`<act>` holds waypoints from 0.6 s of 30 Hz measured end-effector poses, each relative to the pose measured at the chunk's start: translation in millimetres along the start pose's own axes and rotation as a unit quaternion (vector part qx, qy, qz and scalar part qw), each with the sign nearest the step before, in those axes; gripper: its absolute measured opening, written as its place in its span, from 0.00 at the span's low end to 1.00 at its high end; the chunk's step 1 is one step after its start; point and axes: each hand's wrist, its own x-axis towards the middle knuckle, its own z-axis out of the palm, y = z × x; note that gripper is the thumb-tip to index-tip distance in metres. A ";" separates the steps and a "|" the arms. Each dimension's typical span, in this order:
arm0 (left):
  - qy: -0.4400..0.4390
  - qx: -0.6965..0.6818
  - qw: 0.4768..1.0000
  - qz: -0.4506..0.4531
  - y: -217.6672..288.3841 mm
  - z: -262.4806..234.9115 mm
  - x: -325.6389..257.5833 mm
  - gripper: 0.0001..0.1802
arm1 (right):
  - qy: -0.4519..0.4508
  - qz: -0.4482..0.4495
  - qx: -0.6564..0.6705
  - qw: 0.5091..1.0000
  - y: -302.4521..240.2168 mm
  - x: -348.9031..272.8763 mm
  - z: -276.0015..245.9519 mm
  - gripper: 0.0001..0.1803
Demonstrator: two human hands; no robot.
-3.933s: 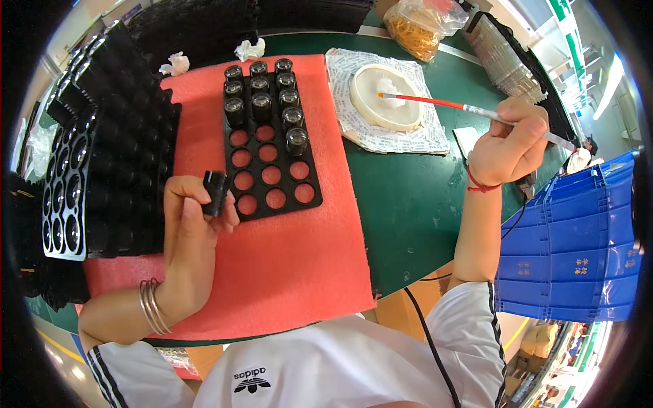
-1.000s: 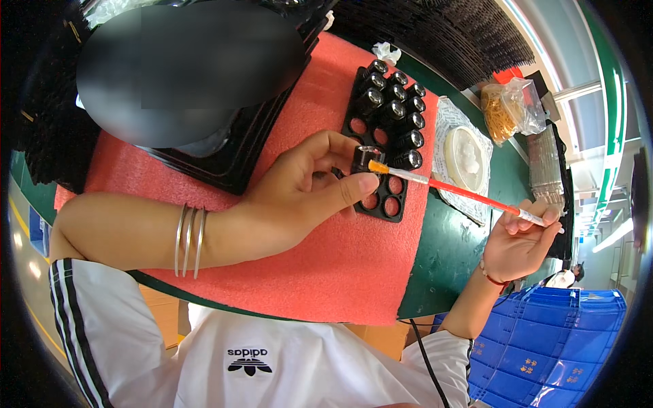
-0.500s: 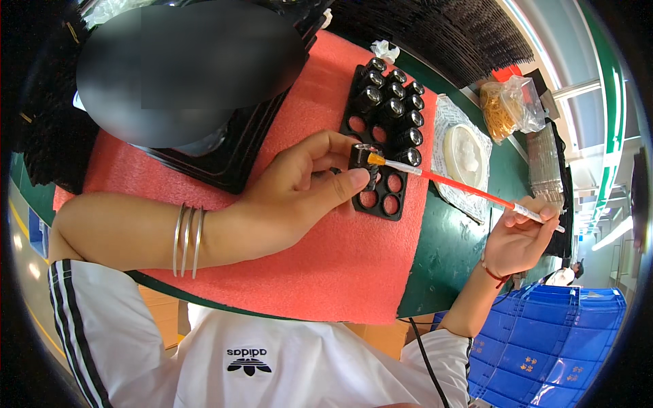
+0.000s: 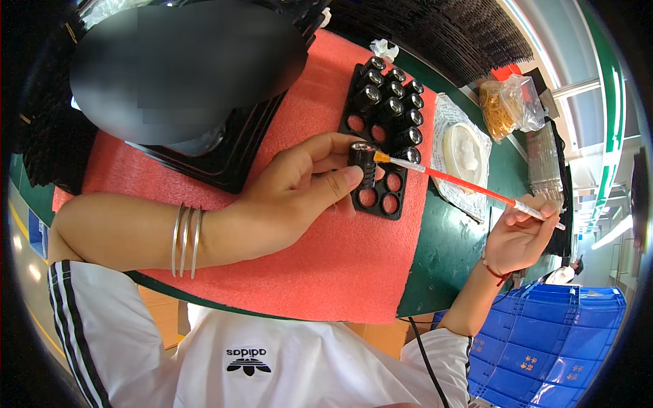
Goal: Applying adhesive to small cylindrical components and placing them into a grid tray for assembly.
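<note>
Head view, items listed from largest to smallest:

- Green table [image 4: 449, 258]: carries all work items; a blue crate [image 4: 544, 340] sits beyond its right edge.
- Red foam mat [image 4: 326, 258]: covers most of the table in front of the person.
- Stack of black trays [image 4: 442, 34]: stands at the far edge of the table, behind the mat.
- Black holder tray [image 4: 381, 197]: lies on the mat. Far rows are filled with dark cylindrical parts; the near holes show bare.
- Left hand [image 4: 299, 190]: grasps a small black cylindrical part [image 4: 364, 163] between thumb and fingers, just above the near rows of the holder tray. Metal bangles [image 4: 187, 238] sit on the wrist.
- Right hand [image 4: 520, 234]: clenched around the white rear end of a red-handled brush [image 4: 469, 183], over the right part of the table.
- Brush orientation: the shaft runs from the right hand toward the left; its yellowish tip touches the top end of the held part.
- White dish [image 4: 466, 149]: rests on a crumpled sheet just right of the holder tray.
- Clear bag of yellowish contents [image 4: 503, 102]: lies beyond the dish.
</note>
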 end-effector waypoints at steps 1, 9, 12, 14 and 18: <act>0.003 0.001 1.000 0.002 -0.2 0.3 -0.1 0.16 | 0.003 0.000 0.001 1.000 0.1 -0.1 0.2 0.14; 0.005 0.008 1.000 0.007 -4.3 -0.3 0.8 0.16 | -0.012 0.009 0.023 1.000 -1.4 -0.3 -0.5 0.14; -0.007 0.000 1.000 0.001 -4.3 -1.6 0.8 0.15 | -0.018 0.009 0.009 1.000 -2.0 -0.2 -1.6 0.14; -0.005 -0.001 1.000 -0.001 -3.3 -1.4 1.3 0.16 | 0.029 0.028 0.041 0.998 -2.5 0.7 -0.9 0.12; 0.020 0.027 0.999 0.016 -9.6 -1.7 4.0 0.16 | 0.064 0.075 0.120 0.988 -3.7 5.5 -7.4 0.10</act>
